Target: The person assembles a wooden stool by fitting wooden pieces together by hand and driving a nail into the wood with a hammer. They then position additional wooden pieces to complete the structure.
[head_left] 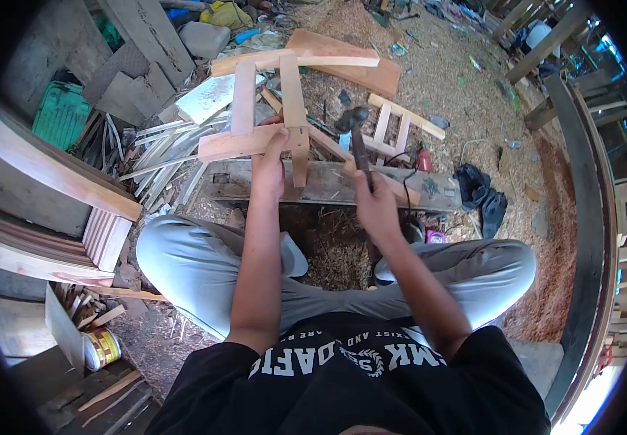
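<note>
My left hand is wrapped around the lower rail of a small wooden frame, with the thumb on its near face. Two short pieces join that rail to a longer top rail, and one leg end reaches down to the bench. To the right, my right hand grips the handle of a hammer. The hammer is raised, head up, apart from the frame. Below both hands lies a thick wooden beam used as a low bench.
Another small wooden frame lies beyond the bench. A dark cloth bundle and a red cone-shaped object are at right. Thin wood strips pile up at left. A paint can stands lower left. Sawdust covers the ground.
</note>
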The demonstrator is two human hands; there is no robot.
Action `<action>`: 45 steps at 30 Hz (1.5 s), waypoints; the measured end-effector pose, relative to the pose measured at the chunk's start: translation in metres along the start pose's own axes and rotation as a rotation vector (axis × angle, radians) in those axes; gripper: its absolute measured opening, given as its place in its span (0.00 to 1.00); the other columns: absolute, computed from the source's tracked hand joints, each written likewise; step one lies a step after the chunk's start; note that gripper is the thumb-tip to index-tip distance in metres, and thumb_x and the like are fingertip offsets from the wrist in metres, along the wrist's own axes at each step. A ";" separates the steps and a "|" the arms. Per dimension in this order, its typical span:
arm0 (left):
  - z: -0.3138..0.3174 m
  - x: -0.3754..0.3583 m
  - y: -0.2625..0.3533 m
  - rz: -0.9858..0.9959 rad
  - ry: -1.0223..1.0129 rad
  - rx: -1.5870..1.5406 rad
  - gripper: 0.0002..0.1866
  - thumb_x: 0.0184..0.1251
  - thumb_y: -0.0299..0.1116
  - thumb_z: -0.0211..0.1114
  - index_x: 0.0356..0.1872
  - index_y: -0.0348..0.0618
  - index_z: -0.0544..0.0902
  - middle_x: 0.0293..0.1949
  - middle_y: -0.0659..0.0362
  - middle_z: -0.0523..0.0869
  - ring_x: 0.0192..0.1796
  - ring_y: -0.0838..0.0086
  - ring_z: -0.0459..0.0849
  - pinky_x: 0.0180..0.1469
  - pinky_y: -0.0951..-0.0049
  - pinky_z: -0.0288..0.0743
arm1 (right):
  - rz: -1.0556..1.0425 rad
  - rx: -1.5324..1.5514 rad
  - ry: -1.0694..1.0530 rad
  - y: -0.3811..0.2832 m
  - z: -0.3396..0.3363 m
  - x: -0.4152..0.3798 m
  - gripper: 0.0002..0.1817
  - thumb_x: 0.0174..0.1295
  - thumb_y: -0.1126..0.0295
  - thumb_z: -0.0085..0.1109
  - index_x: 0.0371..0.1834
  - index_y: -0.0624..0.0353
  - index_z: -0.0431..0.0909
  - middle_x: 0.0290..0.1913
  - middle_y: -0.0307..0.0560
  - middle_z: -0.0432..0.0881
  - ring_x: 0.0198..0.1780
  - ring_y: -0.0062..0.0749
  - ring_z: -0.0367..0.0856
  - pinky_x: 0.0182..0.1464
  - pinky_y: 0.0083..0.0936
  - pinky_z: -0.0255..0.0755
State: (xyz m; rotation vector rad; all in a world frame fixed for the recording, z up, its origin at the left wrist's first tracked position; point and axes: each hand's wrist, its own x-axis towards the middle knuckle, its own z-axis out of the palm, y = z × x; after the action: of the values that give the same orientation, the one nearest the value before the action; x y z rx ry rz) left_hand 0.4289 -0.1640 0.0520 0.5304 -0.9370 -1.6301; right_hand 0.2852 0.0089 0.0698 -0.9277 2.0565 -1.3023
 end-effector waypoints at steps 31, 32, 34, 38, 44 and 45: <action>-0.007 0.000 -0.002 -0.098 0.012 0.033 0.22 0.80 0.39 0.60 0.69 0.41 0.75 0.63 0.53 0.84 0.67 0.67 0.81 0.72 0.60 0.72 | -0.496 0.580 -0.317 0.008 0.066 0.095 0.22 0.69 0.63 0.70 0.62 0.60 0.82 0.54 0.48 0.85 0.58 0.38 0.82 0.64 0.35 0.74; -0.007 0.000 -0.003 -0.099 0.012 0.037 0.22 0.80 0.39 0.60 0.69 0.41 0.75 0.63 0.53 0.84 0.67 0.67 0.81 0.72 0.60 0.72 | -0.296 0.714 -0.432 0.008 0.067 0.096 0.21 0.70 0.63 0.70 0.63 0.60 0.81 0.53 0.44 0.86 0.58 0.32 0.82 0.63 0.32 0.74; -0.003 -0.001 -0.003 -0.078 0.013 0.035 0.22 0.80 0.39 0.60 0.68 0.42 0.75 0.63 0.53 0.84 0.66 0.67 0.82 0.73 0.60 0.72 | -0.228 0.760 -0.527 0.012 0.068 0.107 0.21 0.71 0.63 0.69 0.63 0.59 0.82 0.54 0.42 0.85 0.58 0.28 0.80 0.63 0.30 0.74; -0.005 -0.001 -0.003 -0.078 0.002 0.049 0.22 0.81 0.40 0.59 0.69 0.42 0.75 0.62 0.53 0.84 0.66 0.67 0.82 0.73 0.60 0.72 | -0.124 0.845 -0.731 0.009 0.068 0.115 0.18 0.72 0.65 0.68 0.63 0.55 0.82 0.52 0.36 0.83 0.56 0.20 0.77 0.61 0.24 0.73; -0.006 0.000 -0.003 -0.092 0.001 0.077 0.22 0.81 0.42 0.58 0.69 0.43 0.74 0.63 0.53 0.84 0.66 0.66 0.82 0.72 0.59 0.72 | -0.103 1.010 -0.797 0.020 0.088 0.122 0.15 0.71 0.66 0.70 0.56 0.55 0.80 0.50 0.34 0.80 0.55 0.20 0.76 0.59 0.22 0.71; -0.007 0.000 -0.004 -0.089 -0.001 0.080 0.22 0.81 0.42 0.58 0.69 0.43 0.74 0.63 0.53 0.83 0.66 0.66 0.82 0.72 0.59 0.72 | -0.101 1.013 -0.798 0.019 0.085 0.123 0.15 0.71 0.66 0.70 0.56 0.55 0.80 0.50 0.34 0.80 0.55 0.20 0.76 0.59 0.22 0.71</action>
State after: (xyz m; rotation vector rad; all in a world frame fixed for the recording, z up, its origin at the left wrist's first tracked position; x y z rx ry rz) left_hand 0.4317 -0.1656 0.0453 0.6339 -0.9947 -1.6775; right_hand 0.2660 -0.1282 0.0100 -0.8322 0.6064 -1.4373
